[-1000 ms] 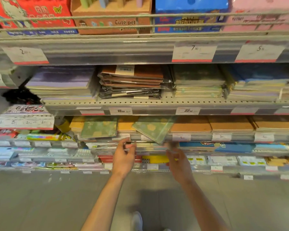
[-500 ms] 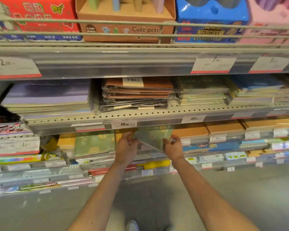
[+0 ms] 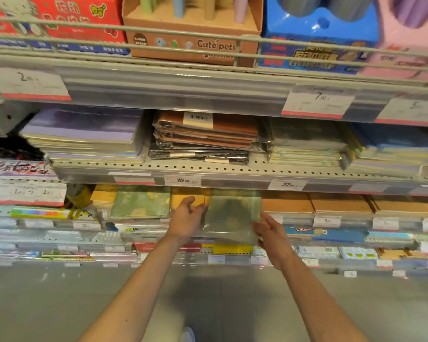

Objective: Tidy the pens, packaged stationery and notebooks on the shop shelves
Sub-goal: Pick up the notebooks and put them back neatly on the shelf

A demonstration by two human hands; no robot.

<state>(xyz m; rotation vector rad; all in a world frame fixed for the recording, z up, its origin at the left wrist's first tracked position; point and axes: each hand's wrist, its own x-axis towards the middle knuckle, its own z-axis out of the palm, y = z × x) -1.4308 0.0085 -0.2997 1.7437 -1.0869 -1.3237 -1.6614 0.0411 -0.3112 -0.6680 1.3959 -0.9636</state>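
The green flower-patterned notebook in a clear plastic sleeve point(image 3: 231, 215) sits between the 2 hands, in front of the shelf of flat notebooks just under the 15.90 price tag point(image 3: 182, 180). It is blurred, but its edges now run about square to the perforated grey metal shelf edge point(image 3: 232, 169), long axis running from the person back toward the shelf. The left hand point(image 3: 187, 218) grips its left edge, thumb on top and fingers curled under. The right hand point(image 3: 269, 233) touches the lower right corner with fingers loosely extended; whether it pinches the sleeve I cannot tell. Both hands are about equally near.

Its likely home, judging by the match, is the flat green flower-patterned notebook point(image 3: 140, 202) lying to the left, just beyond the left hand, with a stack of orange-covered notebooks point(image 3: 189, 197) between. So the coming move probably runs leftward and in.

Compared with 0.5 s ago, the notebook was skewed, a corner pointing down; it has been turned straight. 1 s ago it lay askew on the shelf, with both hands only reaching toward it.
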